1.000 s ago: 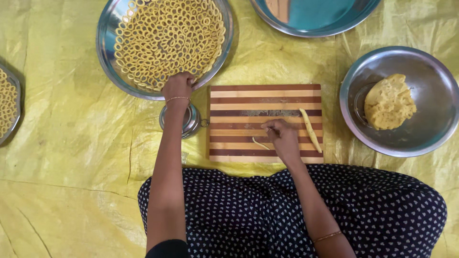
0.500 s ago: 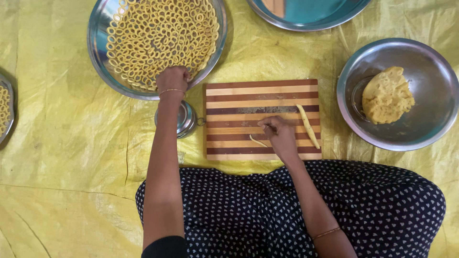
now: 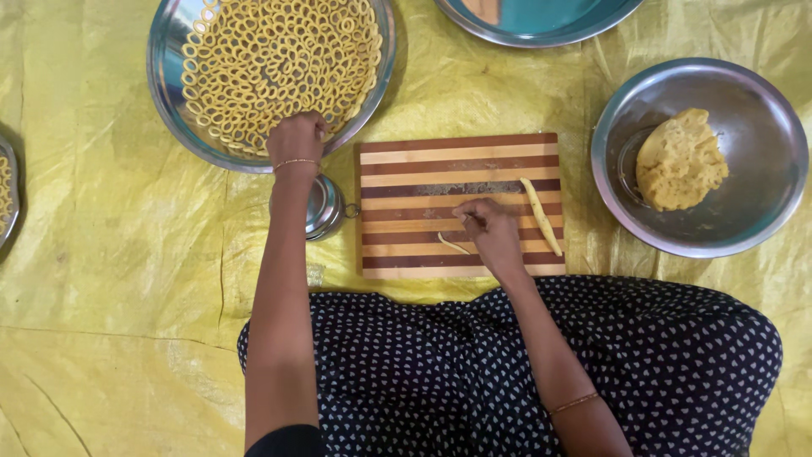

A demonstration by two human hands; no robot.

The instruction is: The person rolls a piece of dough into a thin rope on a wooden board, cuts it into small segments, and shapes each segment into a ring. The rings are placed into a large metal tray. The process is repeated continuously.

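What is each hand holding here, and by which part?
The right hand pinches one end of a thin dough strip on the striped board. The left hand rests among dough rings; its grip cannot be told.

The left hand [image 3: 296, 140] rests on the ring-filled tray [image 3: 173, 127] — the right hand [image 3: 491, 228] (fingers curled) pinches a dough strip [image 3: 453, 245].

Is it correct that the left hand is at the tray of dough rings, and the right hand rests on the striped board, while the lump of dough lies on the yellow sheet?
Not quite. In the head view the lump of dough lies inside the steel bowl, not on the yellow sheet. The rest holds: the left hand is at the tray of dough rings, and the right hand rests on the striped board.
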